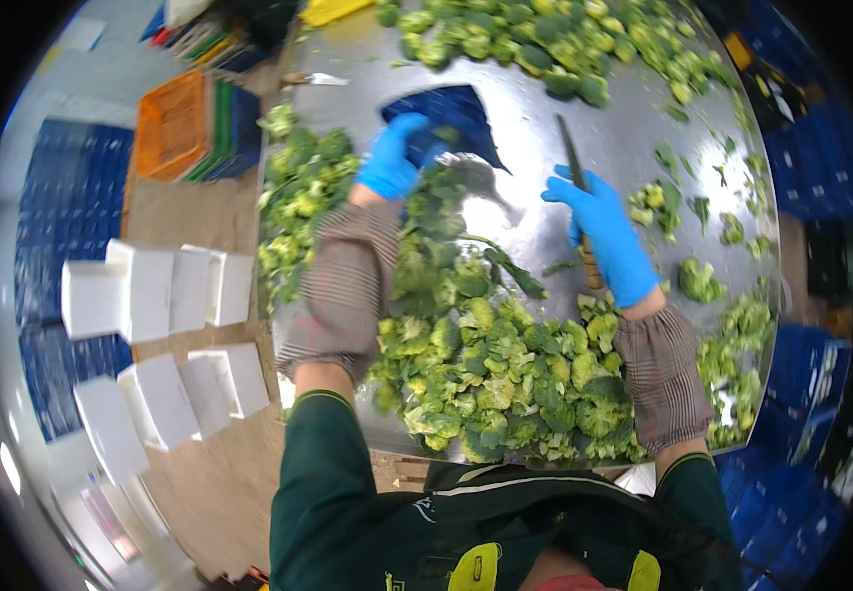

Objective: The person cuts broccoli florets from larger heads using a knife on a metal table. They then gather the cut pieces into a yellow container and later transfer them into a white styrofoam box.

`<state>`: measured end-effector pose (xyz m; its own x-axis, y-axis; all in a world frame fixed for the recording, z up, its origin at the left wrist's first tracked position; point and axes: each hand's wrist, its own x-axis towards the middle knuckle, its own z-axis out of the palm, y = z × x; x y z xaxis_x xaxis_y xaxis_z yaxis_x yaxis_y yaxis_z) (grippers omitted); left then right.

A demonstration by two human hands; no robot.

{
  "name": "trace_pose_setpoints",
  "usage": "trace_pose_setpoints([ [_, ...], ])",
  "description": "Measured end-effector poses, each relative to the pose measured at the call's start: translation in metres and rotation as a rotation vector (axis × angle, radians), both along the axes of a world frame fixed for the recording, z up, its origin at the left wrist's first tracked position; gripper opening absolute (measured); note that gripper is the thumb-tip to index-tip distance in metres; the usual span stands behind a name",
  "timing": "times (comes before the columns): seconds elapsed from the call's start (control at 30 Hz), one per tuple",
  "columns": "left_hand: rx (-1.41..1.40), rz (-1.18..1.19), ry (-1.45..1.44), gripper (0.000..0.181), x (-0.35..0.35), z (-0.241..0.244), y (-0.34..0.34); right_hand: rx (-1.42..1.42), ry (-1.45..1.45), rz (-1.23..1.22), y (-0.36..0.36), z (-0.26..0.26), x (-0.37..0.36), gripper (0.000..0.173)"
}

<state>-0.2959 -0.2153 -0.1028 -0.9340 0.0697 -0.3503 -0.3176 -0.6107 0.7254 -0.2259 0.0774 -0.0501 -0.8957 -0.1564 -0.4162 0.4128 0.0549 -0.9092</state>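
My left hand [392, 158], in a blue glove, grips a dark blue plastic container [463, 111] by its near side. The container is tipped and blurred, and its inside is mostly hidden. Blurred broccoli florets [430, 229] lie just below it, beside my left forearm. In my blue-gloved right hand [609, 233] is a knife [571, 148], its blade pointing away from me and its wooden handle partly under the palm. A large heap of broccoli florets [500, 377] lies between my forearms at the near table edge.
The steel table [530, 236] carries more broccoli along its far side [537, 37] and left edge [300, 177]. Scraps and leaves lie at the right. A small knife-like tool [323, 79] lies far left. White boxes [149, 292] and an orange crate [170, 125] stand left; blue crates [803, 369] right.
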Motion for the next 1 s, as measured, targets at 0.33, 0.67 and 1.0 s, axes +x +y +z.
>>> trace_pose_setpoints([
  [0.33, -1.124, -0.174, 0.566, 0.049, -0.104, -0.099, -0.101, 0.353, 0.289, -0.131, -0.016, -0.108, 0.039, 0.053],
  [0.67, -1.8, -0.381, 0.659, 0.05, 0.173, -0.023, 0.037, 0.565, 0.502, -0.273, 0.197, 0.012, 0.19, 0.052],
  [1.0, -1.729, -0.031, 0.267, 0.061, 0.405, -0.043, 0.112, 0.383, 0.175, -0.787, 0.282, -0.053, 0.397, 0.056],
])
